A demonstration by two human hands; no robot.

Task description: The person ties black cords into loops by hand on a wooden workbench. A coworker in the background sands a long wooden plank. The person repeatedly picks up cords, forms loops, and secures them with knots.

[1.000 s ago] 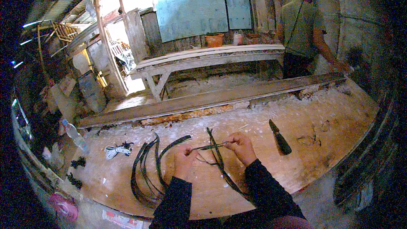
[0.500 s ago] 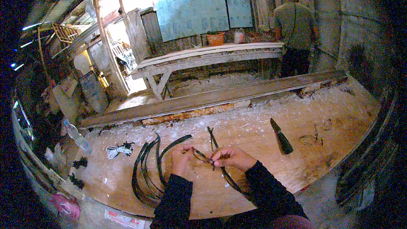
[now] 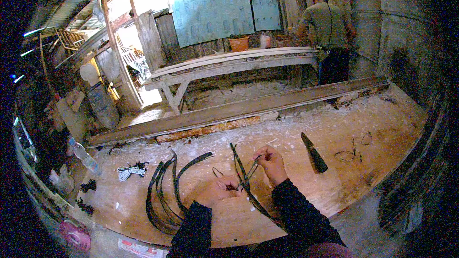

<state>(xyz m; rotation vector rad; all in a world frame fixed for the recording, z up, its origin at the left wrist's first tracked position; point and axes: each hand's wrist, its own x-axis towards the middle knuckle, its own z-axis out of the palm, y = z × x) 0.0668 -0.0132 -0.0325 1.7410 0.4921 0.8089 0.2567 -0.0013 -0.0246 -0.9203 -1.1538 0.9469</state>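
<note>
In front of me, long dark narrow strips (image 3: pixel 260 205) run from the middle of the table toward its near edge. My left hand (image 3: pixel 224 187) is closed at the spot where the strips cross, its fingertips pinching there. Up and to the right of it, my right hand (image 3: pixel 271 165) pinches the end of a thin dark cord (image 3: pixel 252 171) that slants down to the crossing. A small cord loop (image 3: pixel 217 172) sticks out above my left hand. More dark curved strips (image 3: pixel 165 196) lie to the left. Right of my right hand rests a dark knife-shaped tool (image 3: pixel 314 154).
A white cord bundle (image 3: pixel 129 172), black clumps (image 3: pixel 88 185) and a clear plastic bottle (image 3: pixel 83 155) lie at the left. Thin cord loops (image 3: pixel 351 154) are at the right. A long board (image 3: pixel 229 110) edges the table's far side. Beyond, a person (image 3: pixel 330 33) stands by a bench (image 3: pixel 224 61).
My right hand has moved up and right from the crossing, drawing the cord out. My left hand has shifted right and down to the crossing. The person behind has turned and bent an arm.
</note>
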